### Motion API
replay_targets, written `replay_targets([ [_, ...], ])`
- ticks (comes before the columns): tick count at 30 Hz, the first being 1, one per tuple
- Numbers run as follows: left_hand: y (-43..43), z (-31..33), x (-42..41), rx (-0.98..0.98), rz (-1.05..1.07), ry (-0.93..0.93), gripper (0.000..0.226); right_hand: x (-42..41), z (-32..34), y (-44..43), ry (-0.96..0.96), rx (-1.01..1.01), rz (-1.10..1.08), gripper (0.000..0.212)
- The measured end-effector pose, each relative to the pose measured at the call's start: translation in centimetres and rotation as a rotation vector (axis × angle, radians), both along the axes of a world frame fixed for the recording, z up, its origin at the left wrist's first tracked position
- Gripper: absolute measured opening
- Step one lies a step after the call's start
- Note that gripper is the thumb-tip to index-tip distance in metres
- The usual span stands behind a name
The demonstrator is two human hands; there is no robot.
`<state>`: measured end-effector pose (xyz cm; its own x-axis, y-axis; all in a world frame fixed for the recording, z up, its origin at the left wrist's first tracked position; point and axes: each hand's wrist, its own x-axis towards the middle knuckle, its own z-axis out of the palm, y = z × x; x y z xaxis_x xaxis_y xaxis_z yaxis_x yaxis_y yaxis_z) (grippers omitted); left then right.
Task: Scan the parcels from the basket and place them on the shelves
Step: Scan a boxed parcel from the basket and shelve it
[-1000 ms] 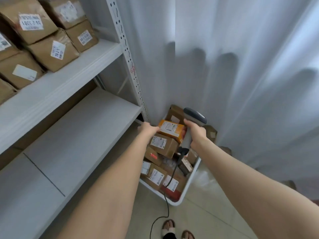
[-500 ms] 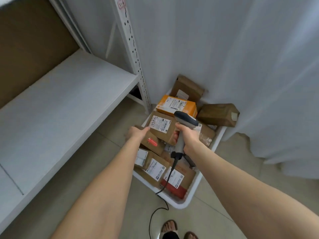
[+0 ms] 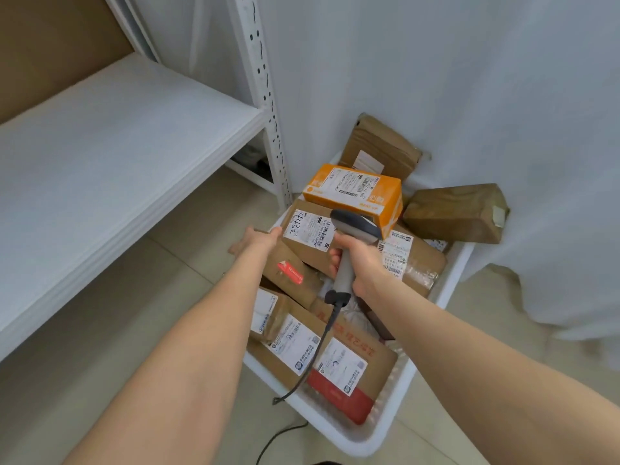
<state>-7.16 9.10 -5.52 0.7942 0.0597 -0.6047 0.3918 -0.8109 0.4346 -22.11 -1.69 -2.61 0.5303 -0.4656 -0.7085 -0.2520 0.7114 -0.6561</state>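
Note:
A white basket [image 3: 385, 429] on the floor holds several parcels. An orange box [image 3: 352, 193] lies on top at the back, and a brown box with a handwritten white label [image 3: 308, 229] sits just in front of it. My left hand [image 3: 258, 241] is at that brown box's left edge, thumb against it, fingers spread. My right hand [image 3: 355, 263] grips the handle of a grey barcode scanner [image 3: 355, 224], whose head hovers over the brown box's right side. Its black cable [image 3: 318, 347] trails down across the parcels. A white shelf [image 3: 117, 146] stands bare at left.
The shelf's perforated white upright [image 3: 265, 95] stands close to the basket's far left corner. A white curtain [image 3: 469, 95] hangs behind and to the right. One brown parcel [image 3: 456, 213] overhangs the basket's right rim. Beige floor tiles [image 3: 161, 297] lie between shelf and basket.
My view has dropped from the upper shelves to the basket. My left hand has shifted to the labelled brown box's left edge. The scanner stays in my right hand above that box.

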Motion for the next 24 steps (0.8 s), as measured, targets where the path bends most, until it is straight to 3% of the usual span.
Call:
replay_targets([
  [3,0.2,-0.6,0.7,0.019,-0.030,0.021,0.065,-0.2,-0.1,-0.3,0.004,0.001,-0.002,0.008],
  [8,1.0,-4.1,3.6,0.061,-0.055,0.049,0.068,-1.8,2.1,0.2,0.015,0.014,-0.030,0.009],
  [12,1.5,-0.9,2.5,0.089,-0.071,0.093,0.063,-3.2,5.9,0.7,0.044,0.000,-0.029,0.012],
  [17,2.2,8.7,-1.4,0.007,-0.058,0.130,0.055,-5.9,12.1,1.4,0.079,0.000,-0.056,0.010],
  [24,2.8,25.6,-7.0,-0.291,0.029,0.190,0.028,-8.6,22.3,2.3,0.102,-0.009,-0.088,0.011],
])
